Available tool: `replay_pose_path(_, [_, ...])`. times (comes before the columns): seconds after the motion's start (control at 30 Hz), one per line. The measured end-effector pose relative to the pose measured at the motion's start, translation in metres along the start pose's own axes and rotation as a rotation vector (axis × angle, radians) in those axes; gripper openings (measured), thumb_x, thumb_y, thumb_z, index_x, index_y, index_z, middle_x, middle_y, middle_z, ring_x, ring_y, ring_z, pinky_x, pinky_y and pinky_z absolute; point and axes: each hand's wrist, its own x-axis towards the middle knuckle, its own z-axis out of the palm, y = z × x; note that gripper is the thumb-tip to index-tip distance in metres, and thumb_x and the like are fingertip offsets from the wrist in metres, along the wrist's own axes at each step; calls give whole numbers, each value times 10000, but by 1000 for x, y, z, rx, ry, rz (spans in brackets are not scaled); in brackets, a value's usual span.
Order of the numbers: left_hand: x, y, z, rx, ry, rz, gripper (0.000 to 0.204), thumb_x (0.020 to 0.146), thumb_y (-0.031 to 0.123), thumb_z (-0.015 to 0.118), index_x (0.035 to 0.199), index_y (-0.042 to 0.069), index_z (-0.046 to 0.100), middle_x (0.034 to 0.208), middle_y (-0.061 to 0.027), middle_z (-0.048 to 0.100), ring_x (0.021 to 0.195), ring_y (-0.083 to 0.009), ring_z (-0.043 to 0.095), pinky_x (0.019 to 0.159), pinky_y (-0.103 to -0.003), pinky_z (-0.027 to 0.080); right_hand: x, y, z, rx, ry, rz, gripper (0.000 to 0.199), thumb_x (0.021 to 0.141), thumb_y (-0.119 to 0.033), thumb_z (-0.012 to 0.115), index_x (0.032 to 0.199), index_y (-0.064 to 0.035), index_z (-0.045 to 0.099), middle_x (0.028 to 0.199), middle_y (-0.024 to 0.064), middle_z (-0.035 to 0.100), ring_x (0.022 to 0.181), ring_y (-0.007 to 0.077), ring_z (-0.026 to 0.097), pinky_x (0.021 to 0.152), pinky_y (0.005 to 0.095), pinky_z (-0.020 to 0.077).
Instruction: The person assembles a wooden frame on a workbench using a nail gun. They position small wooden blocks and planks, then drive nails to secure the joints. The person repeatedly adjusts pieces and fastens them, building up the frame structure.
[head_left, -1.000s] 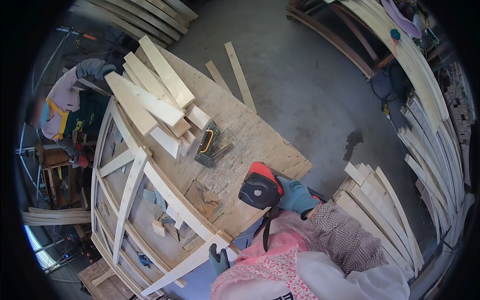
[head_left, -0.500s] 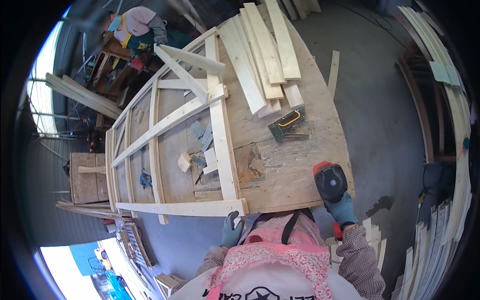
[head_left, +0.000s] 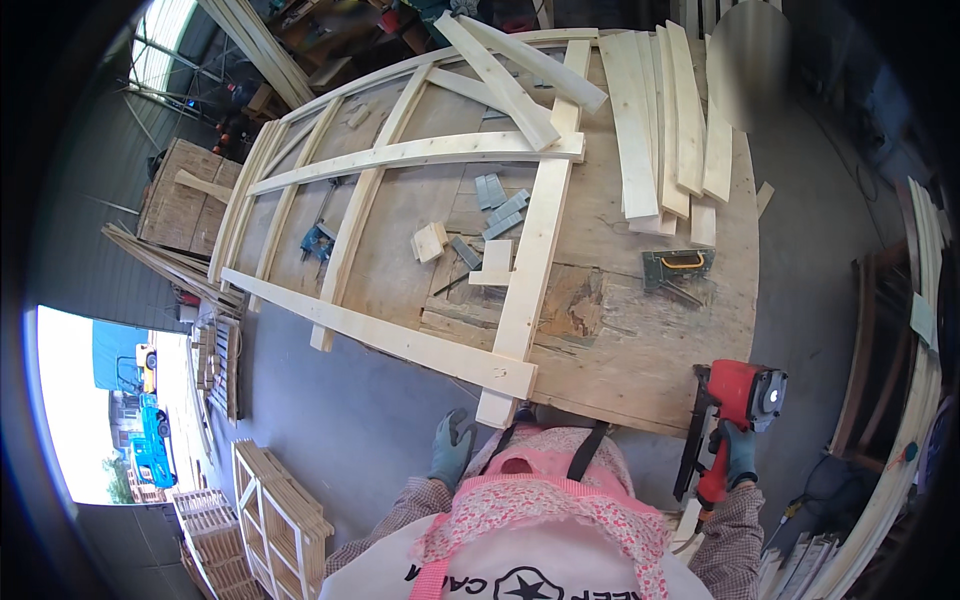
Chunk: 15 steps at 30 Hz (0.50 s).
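Since half a second ago the view has swung so the wooden frame [head_left: 400, 210] now lies broadly across the plywood table [head_left: 640, 340], and the red nail gun [head_left: 735, 415] has dropped off the table edge to hang beside it at about four o'clock from the frame's near corner. Right hand [head_left: 738, 455], gloved, is wrapped closed around the nail gun's grip, the tool's dark magazine pointing down and clear of the wood. Left hand [head_left: 452, 448], also gloved, hangs just below the table's near edge with fingers loosely curled and holding nothing; it is close to, but apart from, the overhanging end of the long side rail [head_left: 530, 250]. At twelve o'clock from that hand the near cross rail [head_left: 380, 335] overlaps the side rail at the corner joint [head_left: 505, 375]. Further out, small wood blocks [head_left: 470, 255] and grey strips, probably nail strips [head_left: 500, 205], lie inside the frame, a green-and-yellow tool [head_left: 675, 268] rests at two o'clock, and loose slats [head_left: 670, 120] are stacked at one o'clock. Judgement: the corner joint appears to be the work in hand. Good practice would be to steady the rail with the left hand well apart from the nose, check the two rails sit flush and square, then seat the gun flat on the overlap before firing.
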Motion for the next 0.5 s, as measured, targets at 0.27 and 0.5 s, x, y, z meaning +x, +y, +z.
replay_pose_path(0.27, [40, -33, -49, -160, 19, -101, 432, 828, 79, 606, 1238, 46, 472, 1199, -86, 521, 1040, -188, 525, 851, -286, 426, 4, 34, 5, 197, 165, 217, 153, 802, -198, 583, 868, -68, 538, 608, 76, 547, 464, 217, 519, 434, 380, 475])
replay_pose_path(0.5, [148, -53, -116, -21, -81, 249, 502, 803, 3, 596, 1267, -13, 406, 1237, -143, 472, 1134, -218, 496, 932, -305, 415, -52, 8, 146, 343, 404, 250, 161, 795, -214, 587, 879, -85, 538, 590, 63, 512, 468, 221, 501, 456, 401, 481])
